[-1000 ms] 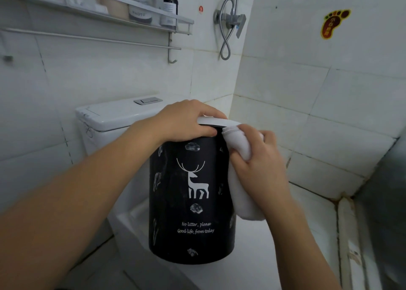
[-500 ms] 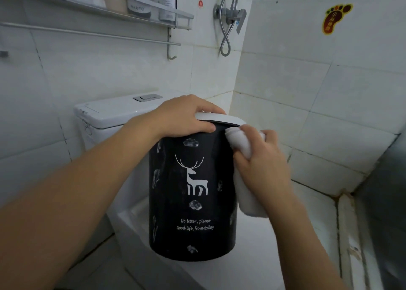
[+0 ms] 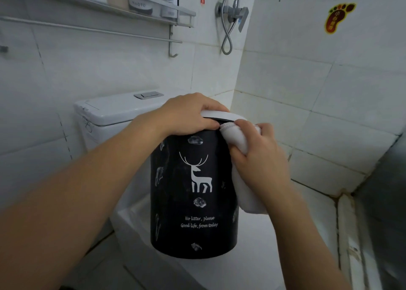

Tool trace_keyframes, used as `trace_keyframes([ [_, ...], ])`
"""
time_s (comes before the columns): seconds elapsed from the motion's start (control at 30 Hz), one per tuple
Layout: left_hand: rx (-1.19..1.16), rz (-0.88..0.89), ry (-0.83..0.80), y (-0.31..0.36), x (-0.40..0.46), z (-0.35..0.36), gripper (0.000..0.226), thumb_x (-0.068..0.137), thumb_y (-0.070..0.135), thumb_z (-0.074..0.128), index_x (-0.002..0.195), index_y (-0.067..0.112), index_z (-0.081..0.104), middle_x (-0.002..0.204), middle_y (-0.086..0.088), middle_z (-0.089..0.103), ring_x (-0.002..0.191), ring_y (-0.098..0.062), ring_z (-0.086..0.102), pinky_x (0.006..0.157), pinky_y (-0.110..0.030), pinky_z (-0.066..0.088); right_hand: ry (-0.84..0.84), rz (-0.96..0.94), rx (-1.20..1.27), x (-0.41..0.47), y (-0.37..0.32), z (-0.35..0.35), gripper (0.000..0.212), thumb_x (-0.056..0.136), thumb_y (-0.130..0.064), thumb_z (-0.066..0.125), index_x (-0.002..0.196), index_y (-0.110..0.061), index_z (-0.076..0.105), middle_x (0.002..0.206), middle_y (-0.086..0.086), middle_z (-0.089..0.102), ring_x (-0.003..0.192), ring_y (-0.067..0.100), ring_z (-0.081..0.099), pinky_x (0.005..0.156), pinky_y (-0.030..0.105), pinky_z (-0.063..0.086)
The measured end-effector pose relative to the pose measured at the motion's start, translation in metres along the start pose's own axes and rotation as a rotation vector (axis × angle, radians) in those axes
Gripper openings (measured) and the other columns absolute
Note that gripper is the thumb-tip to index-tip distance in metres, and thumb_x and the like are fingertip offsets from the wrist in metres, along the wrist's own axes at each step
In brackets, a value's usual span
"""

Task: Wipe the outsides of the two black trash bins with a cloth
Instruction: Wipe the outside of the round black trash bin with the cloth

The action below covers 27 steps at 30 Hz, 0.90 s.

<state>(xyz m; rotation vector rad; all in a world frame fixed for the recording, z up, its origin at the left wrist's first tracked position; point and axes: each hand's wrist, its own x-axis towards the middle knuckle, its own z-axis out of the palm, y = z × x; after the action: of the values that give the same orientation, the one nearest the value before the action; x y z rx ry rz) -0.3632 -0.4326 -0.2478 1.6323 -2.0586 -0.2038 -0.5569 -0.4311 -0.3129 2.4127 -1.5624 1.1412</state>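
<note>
A black trash bin (image 3: 193, 201) with a white deer print and a white rim is held up in the air over the toilet. My left hand (image 3: 189, 116) grips its top rim from the left. My right hand (image 3: 261, 160) presses a white cloth (image 3: 236, 135) against the bin's upper right side, just under the rim; the cloth's tail hangs down behind my wrist. Only one bin is in view.
A white toilet with its cistern (image 3: 114, 111) stands behind and under the bin. A metal shelf (image 3: 140, 6) with bottles and a towel rail hang on the left wall. A shower valve with a hose (image 3: 230, 14) is at the corner. Tiled walls close in on the right.
My right hand has slid the cloth up and leftward along the bin's upper side, toward my left thumb. The bin and my left hand have stayed almost still.
</note>
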Motion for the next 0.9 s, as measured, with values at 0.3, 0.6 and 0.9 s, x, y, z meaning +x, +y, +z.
trace_keyframes([
  [0.3, 0.184, 0.001, 0.054, -0.007, 0.007, 0.006, 0.043, 0.096, 0.038, 0.058, 0.138, 0.043, 0.051, 0.131, 0.01, 0.054, 0.127, -0.016, 0.045, 0.102, -0.037, 0.036, -0.085, -0.056, 0.023, -0.023, 0.005, 0.006, 0.043, 0.088, -0.034, 0.054, 0.129, -0.045, 0.045, 0.121, -0.003, 0.042, 0.091, 0.024, 0.055, 0.065, 0.032, 0.04],
  [0.6, 0.238, -0.062, 0.036, -0.002, 0.0, 0.003, 0.06, 0.084, 0.048, 0.069, 0.139, 0.043, 0.046, 0.133, 0.009, 0.058, 0.119, -0.019, 0.053, 0.098, -0.037, 0.043, -0.086, 0.011, 0.068, -0.029, 0.022, -0.006, 0.039, 0.091, -0.042, 0.053, 0.128, -0.048, 0.044, 0.12, -0.004, 0.044, 0.093, 0.024, 0.056, 0.068, 0.031, 0.039],
  [0.9, 0.153, -0.102, 0.105, 0.003, -0.001, 0.006, 0.061, 0.078, 0.047, 0.076, 0.134, 0.049, 0.052, 0.139, 0.014, 0.055, 0.125, -0.016, 0.051, 0.099, -0.032, 0.041, -0.101, -0.077, -0.003, -0.038, 0.007, 0.002, 0.038, 0.091, -0.04, 0.053, 0.127, -0.046, 0.045, 0.12, -0.004, 0.042, 0.088, 0.023, 0.054, 0.063, 0.031, 0.041],
])
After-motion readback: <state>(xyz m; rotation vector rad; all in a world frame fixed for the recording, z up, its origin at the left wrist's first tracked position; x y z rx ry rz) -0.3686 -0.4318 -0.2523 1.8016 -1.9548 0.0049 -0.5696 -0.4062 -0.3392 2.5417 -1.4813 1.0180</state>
